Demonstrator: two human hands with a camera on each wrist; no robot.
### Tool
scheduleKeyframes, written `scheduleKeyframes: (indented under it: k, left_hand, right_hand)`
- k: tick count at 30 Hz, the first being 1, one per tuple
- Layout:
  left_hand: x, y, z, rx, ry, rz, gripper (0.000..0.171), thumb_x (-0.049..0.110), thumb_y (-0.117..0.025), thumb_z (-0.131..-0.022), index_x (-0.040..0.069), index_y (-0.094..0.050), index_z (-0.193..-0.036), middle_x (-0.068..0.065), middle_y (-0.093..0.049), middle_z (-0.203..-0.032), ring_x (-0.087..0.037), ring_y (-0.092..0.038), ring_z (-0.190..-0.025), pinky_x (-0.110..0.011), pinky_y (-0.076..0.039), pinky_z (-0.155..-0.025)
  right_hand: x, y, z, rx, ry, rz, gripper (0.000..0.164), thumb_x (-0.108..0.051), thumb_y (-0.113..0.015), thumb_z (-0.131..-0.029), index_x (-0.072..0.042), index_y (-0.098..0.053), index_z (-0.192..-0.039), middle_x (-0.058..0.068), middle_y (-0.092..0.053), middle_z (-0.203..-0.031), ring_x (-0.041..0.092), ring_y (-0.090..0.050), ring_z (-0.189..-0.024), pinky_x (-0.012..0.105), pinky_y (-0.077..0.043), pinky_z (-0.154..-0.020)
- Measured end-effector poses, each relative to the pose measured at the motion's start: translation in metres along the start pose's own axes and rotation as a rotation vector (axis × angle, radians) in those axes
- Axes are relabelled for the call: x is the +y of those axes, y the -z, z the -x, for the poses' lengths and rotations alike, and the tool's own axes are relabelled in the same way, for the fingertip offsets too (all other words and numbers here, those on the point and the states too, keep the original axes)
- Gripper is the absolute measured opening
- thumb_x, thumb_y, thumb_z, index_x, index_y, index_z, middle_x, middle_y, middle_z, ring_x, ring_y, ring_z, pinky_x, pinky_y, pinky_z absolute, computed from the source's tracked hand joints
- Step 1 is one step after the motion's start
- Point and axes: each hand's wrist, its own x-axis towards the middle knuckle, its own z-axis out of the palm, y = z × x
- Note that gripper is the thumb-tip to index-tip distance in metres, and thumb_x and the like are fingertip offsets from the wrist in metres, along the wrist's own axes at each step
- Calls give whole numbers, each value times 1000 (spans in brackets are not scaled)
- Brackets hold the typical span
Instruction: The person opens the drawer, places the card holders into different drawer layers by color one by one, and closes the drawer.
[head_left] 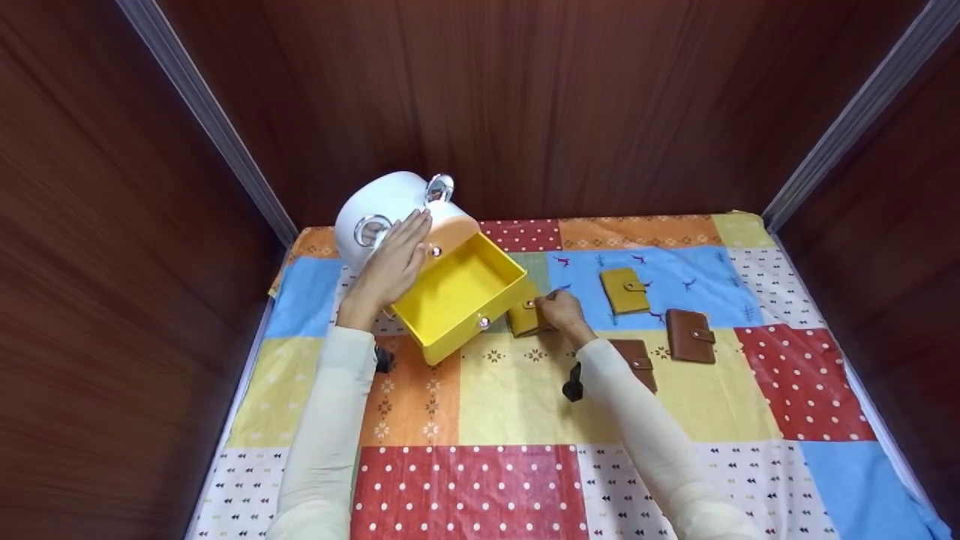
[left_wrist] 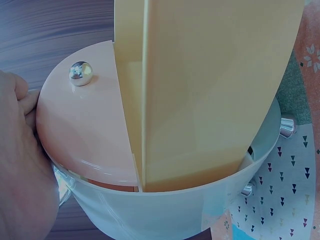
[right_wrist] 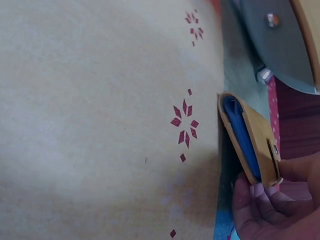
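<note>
A rounded white drawer box (head_left: pixel 394 191) with shiny ring-shaped parts on top stands at the back left. Its yellow drawer (head_left: pixel 456 335) is pulled out, with nothing lying in it. Above that, the peach drawer (left_wrist: pixel 85 130) is closed. My left hand (head_left: pixel 394 266) rests on the box's top with its fingers straight. Just right of the yellow drawer, my right hand (head_left: pixel 564 311) pinches a yellow wallet (head_left: pixel 523 319) by its strap side. In the right wrist view the wallet (right_wrist: pixel 260 135) stands tilted, blue inner sleeves showing, between thumb and fingers.
Another yellow wallet (head_left: pixel 624 291) lies to the right on the patchwork cloth (head_left: pixel 517 420). Two brown wallets, one by the right forearm (head_left: pixel 634 360) and one farther right (head_left: pixel 688 335), lie nearer. Wood-panel walls (head_left: pixel 525 105) enclose the table's back and sides.
</note>
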Motion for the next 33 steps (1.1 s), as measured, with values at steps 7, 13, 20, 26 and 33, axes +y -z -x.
scheduleKeyframes:
  k: [7, 13, 20, 26, 33]
  left_hand:
    - [0, 0, -1, -3, 0, 4, 57, 33, -29, -117, 15, -23, -171, 1, -18, -180, -21, -13, -168, -40, -6, -140]
    - [-1, 0, -1, 2, -14, 2, 56, 31, -30, -117, 12, -25, -170, -2, -21, -179, -22, -15, -168, -40, -7, -140]
    - [-1, -1, -2, -1, -5, 4, 57, 32, -29, -117, 14, -24, -170, 1, -19, -180, -20, -13, -168, -39, -6, -140]
    - [0, 0, -1, -2, -2, 8, 57, 32, -28, -117, 16, -23, -171, 1, -19, -180, -21, -13, -168, -40, -6, -140]
    - [0, -1, -1, -3, -2, 8, 57, 33, -27, -117, 15, -23, -171, 1, -18, -180, -21, -13, -168, -40, -6, -140]
  right_hand:
    - [1, 1, -2, 18, 7, -63, 25, -28, -64, -105, -4, -67, -99, 4, -59, -92, 21, -53, -87, 32, -46, -75]
    - [0, 0, -4, 11, -21, -126, 17, -21, -72, -99, -7, -65, -93, 3, -59, -91, 19, -54, -85, 31, -49, -74]
    - [-3, 4, -2, 14, -34, -143, 17, -17, -72, -101, -1, -66, -106, 12, -67, -110, 22, -62, -95, 32, -55, -79]
    - [-3, 8, -3, 33, -9, -121, 18, -18, -72, -101, -1, -67, -108, 12, -67, -108, 21, -61, -93, 31, -54, -78]
    - [-4, 11, -4, 60, 41, -88, 19, -17, -71, -101, 0, -67, -109, 11, -67, -106, 20, -58, -90, 27, -49, -73]
